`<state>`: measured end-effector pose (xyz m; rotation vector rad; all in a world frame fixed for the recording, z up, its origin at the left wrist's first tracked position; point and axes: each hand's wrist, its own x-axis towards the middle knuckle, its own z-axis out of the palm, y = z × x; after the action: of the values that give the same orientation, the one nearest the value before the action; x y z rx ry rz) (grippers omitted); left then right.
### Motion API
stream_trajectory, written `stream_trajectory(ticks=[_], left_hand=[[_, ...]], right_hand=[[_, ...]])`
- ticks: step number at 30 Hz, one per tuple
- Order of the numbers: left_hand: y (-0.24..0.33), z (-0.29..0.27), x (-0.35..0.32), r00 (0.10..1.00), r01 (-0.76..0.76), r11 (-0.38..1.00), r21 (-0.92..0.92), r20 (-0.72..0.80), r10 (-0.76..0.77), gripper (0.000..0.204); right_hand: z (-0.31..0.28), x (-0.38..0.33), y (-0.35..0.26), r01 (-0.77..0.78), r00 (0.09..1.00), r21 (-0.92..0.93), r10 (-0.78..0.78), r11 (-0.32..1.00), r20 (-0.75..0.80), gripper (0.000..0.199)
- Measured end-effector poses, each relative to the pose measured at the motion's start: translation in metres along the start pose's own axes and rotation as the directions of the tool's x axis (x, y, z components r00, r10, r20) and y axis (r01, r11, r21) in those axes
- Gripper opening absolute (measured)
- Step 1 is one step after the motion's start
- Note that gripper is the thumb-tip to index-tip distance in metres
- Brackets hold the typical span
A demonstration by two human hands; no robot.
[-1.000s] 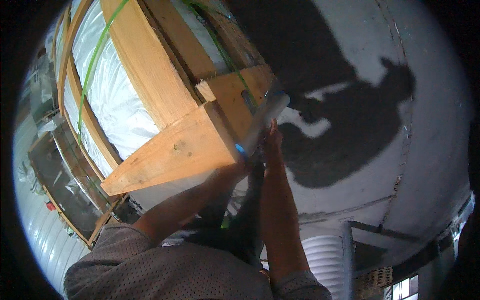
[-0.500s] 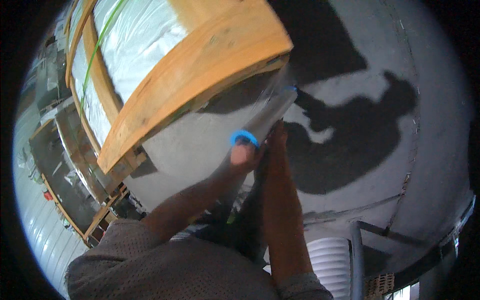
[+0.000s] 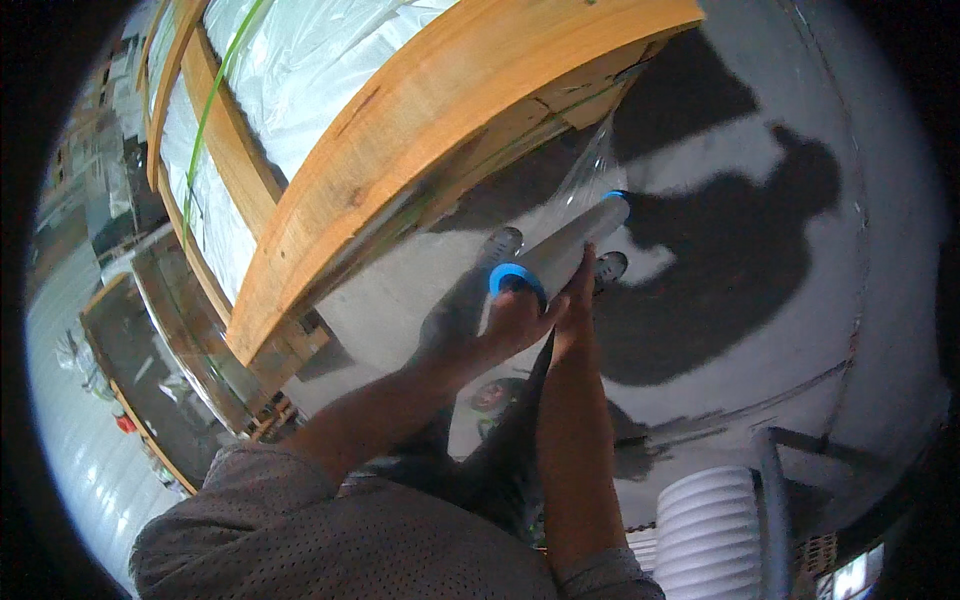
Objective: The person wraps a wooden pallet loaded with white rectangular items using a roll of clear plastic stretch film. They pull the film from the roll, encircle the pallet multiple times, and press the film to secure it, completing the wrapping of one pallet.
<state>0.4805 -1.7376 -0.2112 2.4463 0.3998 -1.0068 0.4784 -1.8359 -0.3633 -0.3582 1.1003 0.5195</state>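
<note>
Swung lower and rightward since half a second ago, away from the wooden crate (image 3: 400, 170). Gripped the stretch-film roll (image 3: 560, 255) at both ends: left hand (image 3: 510, 320) closed round its blue end, right hand (image 3: 575, 300) curled along the tube. Stretched clear film (image 3: 590, 170) to the crate's corner; wrapped plastic above, lower edge seemingly left.

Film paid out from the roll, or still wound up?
Paid out: clear film stretches from the roll up to the crate.
</note>
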Motion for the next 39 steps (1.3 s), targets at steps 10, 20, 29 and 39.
stream_trajectory(ticks=[10, 20, 29, 39], left_hand=[[-0.124, -0.021, -0.001, 0.894, -0.44, 0.886, 0.147, -0.021, 0.448, 0.032], [-0.135, -0.037, -0.024, 0.984, -0.166, 0.985, 0.045, -0.055, 0.168, 0.046], [-0.18, -0.026, -0.068, 0.915, -0.332, 0.909, 0.253, 0.321, 0.245, 0.043], [-0.205, -0.012, -0.095, 0.989, -0.032, 0.994, -0.109, -0.146, 0.016, 0.048]], right_hand=[[-0.018, 0.036, 0.102, 0.248, 0.964, -0.277, -0.265, 0.928, -0.026, 0.059], [0.007, 0.012, 0.149, 0.11, 0.991, 0.197, -0.123, 0.974, 0.055, 0.073], [-0.024, -0.017, 0.182, 0.255, 0.959, -0.312, -0.282, 0.915, -0.042, 0.072], [-0.022, -0.035, 0.214, 0.093, 0.988, 0.111, -0.106, 0.989, 0.11, 0.061]])
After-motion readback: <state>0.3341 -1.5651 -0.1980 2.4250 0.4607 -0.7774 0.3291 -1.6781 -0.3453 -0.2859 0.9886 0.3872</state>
